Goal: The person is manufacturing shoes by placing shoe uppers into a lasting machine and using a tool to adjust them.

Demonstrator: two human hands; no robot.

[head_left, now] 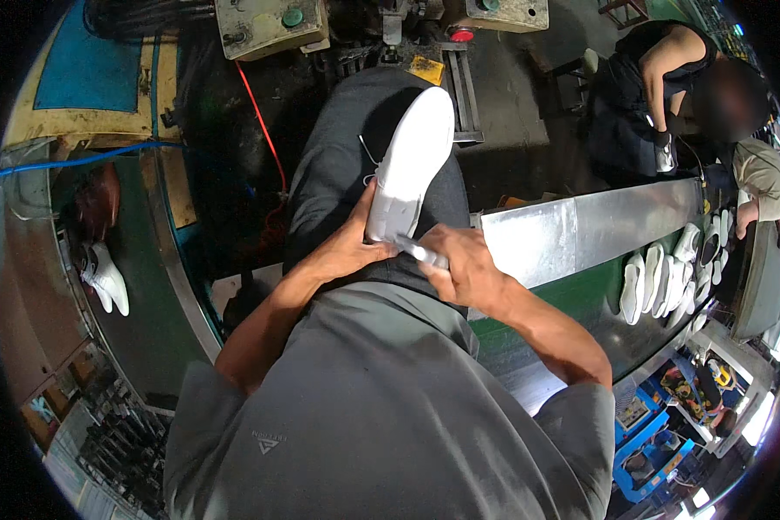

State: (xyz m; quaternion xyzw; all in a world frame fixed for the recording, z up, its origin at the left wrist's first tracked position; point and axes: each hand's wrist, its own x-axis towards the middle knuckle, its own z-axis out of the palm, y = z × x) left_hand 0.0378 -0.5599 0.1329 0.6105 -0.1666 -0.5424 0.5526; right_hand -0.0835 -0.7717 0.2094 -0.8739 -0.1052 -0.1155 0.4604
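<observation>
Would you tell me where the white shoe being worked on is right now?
In the head view's centre, the white shoe rests sole-up on the person's thigh, between left hand and right hand.

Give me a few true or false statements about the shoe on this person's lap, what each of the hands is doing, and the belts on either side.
1. The white shoe lies sole up on the person's lap. True.
2. The left hand rests on the belt. False: it grips the shoe's near end.
3. The right hand holds a small pale tool against the shoe. True.
4. The belt on the right is bare. False: a row of white shoes lies on it.
5. A pair of white shoes lies on the left belt. True.
</observation>
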